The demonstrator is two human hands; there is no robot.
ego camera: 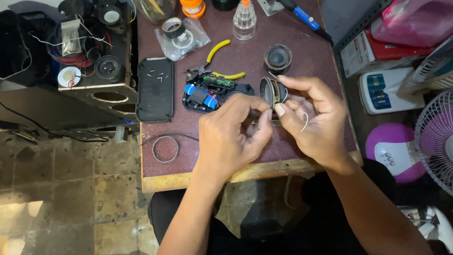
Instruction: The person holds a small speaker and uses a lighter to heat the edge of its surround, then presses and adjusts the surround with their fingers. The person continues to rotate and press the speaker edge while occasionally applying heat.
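A: Item one, the hands. What are they gripping?

B: The right hand [315, 120] is pinching a small round speaker driver with a metal frame [272, 91] between thumb and fingers, holding it on edge just above the dark red tabletop [292, 47]. A thin white wire [306, 122] is looping across that hand's palm side. The left hand [234, 132] is curling closed, its thumb and forefinger tips meeting beside the right thumb; whether it is nipping anything I cannot tell.

A: Item two, what is lying directly behind the hands?

B: An opened black plastic device shell with a green circuit board and a blue cylindrical cell [207, 92] is lying flat, near the speaker. Yellow-handled pliers [214, 59] are resting just behind it.

A: Item three, the remainder?

B: A second round black speaker cone [278, 58] is sitting beyond the held one. A flat black rectangular cover carrying small loose screws [155, 88] is lying to the left. A black rubber ring [165, 148] is sitting near the front edge, well apart from the hands. A clear plastic dropper bottle [245, 20] and a blue-handled soldering iron [302, 16] are lying at the far edge.
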